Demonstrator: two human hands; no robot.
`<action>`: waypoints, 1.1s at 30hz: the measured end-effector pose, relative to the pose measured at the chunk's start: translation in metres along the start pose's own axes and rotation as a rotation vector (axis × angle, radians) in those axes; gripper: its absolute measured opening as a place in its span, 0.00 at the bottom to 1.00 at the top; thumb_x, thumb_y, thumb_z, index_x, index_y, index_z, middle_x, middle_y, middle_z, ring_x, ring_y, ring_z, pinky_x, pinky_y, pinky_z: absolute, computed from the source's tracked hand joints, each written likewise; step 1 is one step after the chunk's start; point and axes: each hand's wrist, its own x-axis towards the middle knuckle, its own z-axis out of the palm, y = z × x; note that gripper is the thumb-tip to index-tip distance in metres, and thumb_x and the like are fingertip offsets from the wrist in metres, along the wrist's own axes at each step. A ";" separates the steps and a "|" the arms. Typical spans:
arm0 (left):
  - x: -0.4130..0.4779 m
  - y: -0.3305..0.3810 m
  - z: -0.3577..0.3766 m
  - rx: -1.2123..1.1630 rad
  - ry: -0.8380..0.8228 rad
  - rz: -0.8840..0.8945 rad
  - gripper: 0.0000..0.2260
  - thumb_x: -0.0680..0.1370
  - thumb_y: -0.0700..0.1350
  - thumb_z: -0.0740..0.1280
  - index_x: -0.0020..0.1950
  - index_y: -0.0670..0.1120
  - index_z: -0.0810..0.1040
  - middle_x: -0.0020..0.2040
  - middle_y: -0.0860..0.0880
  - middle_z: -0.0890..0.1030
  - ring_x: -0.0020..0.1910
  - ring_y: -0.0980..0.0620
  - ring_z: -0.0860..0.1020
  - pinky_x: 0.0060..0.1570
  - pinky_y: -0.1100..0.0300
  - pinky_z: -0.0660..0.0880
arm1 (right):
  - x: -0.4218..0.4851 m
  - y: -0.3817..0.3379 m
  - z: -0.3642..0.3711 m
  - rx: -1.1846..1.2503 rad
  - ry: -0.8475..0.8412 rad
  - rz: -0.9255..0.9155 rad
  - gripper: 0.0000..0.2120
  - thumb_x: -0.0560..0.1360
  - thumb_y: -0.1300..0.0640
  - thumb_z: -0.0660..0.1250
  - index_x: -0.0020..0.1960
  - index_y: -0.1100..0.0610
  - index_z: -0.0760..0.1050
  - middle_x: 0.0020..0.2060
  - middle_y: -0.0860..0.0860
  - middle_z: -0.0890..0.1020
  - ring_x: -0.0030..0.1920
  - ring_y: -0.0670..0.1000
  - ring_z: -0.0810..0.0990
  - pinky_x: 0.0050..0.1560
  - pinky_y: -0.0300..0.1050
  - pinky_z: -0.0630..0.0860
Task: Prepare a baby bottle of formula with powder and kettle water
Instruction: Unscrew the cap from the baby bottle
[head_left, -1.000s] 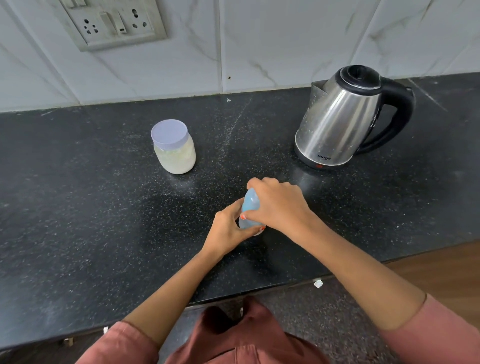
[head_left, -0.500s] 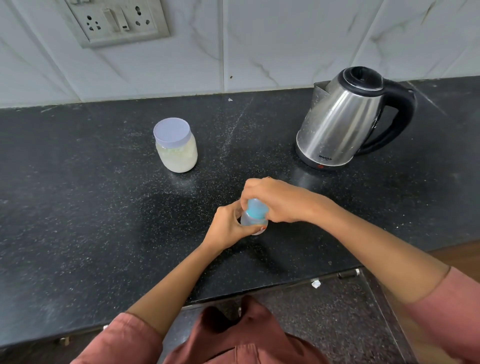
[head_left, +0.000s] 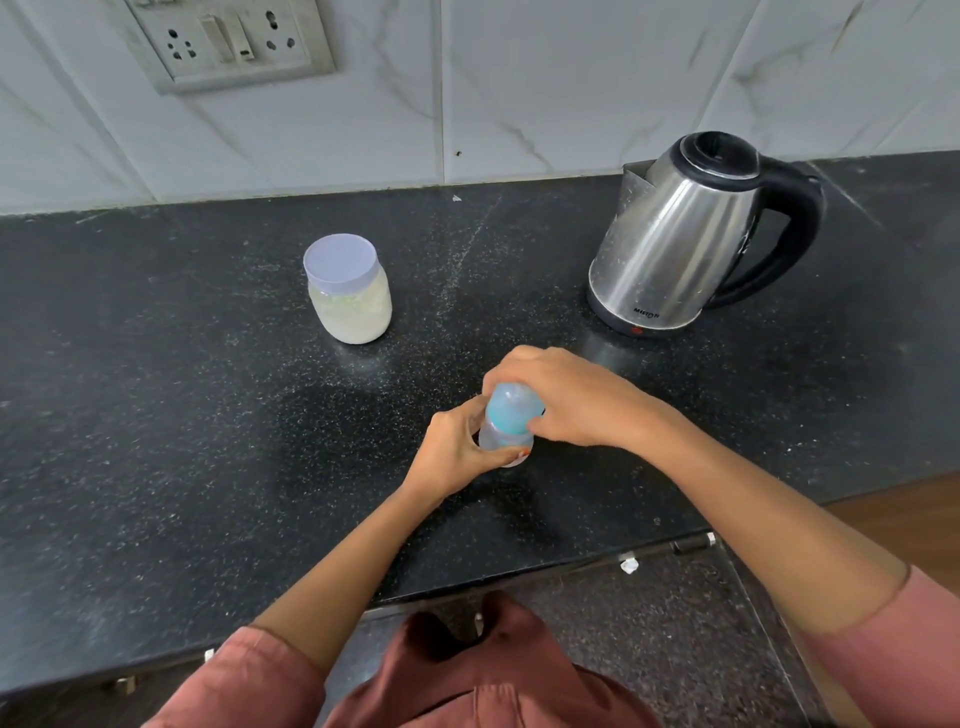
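Note:
A small clear baby bottle (head_left: 494, 439) with a pale blue cap (head_left: 511, 410) stands on the black counter (head_left: 182, 441) near its front edge. My left hand (head_left: 454, 452) wraps the bottle's body from the left. My right hand (head_left: 566, 397) grips the blue cap from the right and behind. A clear jar of pale powder (head_left: 350, 291) with a lilac lid stands behind and to the left. The steel kettle (head_left: 675, 234) with a black lid and handle stands at the back right.
A white tiled wall with a socket plate (head_left: 228, 44) runs behind the counter. The counter's front edge crosses just above my lap, with speckled floor and a wooden strip (head_left: 904, 509) at the right.
My right hand has rotated on the cap, wrist swinging right, so more of the blue cap shows. The bottle, jar and kettle stay in place.

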 end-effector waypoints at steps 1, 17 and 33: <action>0.000 0.000 0.000 0.001 0.003 -0.004 0.24 0.65 0.43 0.78 0.59 0.45 0.76 0.49 0.54 0.81 0.51 0.57 0.80 0.54 0.54 0.77 | 0.000 0.000 -0.002 0.018 -0.035 -0.038 0.22 0.70 0.68 0.64 0.59 0.50 0.72 0.60 0.48 0.72 0.59 0.52 0.69 0.54 0.53 0.73; -0.001 0.002 0.000 0.016 0.002 -0.006 0.22 0.66 0.42 0.77 0.57 0.48 0.76 0.47 0.58 0.80 0.48 0.63 0.79 0.53 0.63 0.75 | 0.002 0.001 -0.006 0.021 -0.019 -0.067 0.20 0.69 0.69 0.64 0.54 0.49 0.75 0.58 0.45 0.72 0.58 0.50 0.72 0.55 0.55 0.73; -0.002 0.000 0.001 -0.013 -0.009 -0.008 0.23 0.66 0.42 0.77 0.59 0.49 0.75 0.48 0.58 0.81 0.51 0.63 0.79 0.54 0.67 0.74 | 0.000 -0.008 -0.006 -0.049 0.077 0.086 0.19 0.73 0.54 0.66 0.64 0.49 0.70 0.59 0.50 0.70 0.58 0.53 0.72 0.47 0.46 0.69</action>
